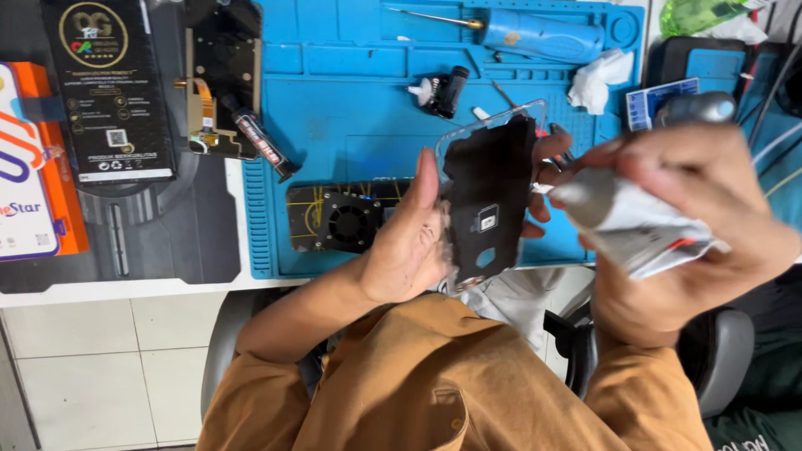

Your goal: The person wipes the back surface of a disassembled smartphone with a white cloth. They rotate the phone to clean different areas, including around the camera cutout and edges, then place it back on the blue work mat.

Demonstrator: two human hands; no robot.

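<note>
Two boxes are seen at nine o'clock on the surface: one orange-and-white carton (pixel 29 159) and one black printed box (pixel 109 88). One black cooling fan block (pixel 347 219) lies on the blue ribbed work mat (pixel 351 100). One black phone back panel (pixel 489 200) is gripped by the left hand (pixel 409 242) at centre. At three o'clock, one crumpled white tube (pixel 631 219) is clenched in the right hand (pixel 702 217).
</note>
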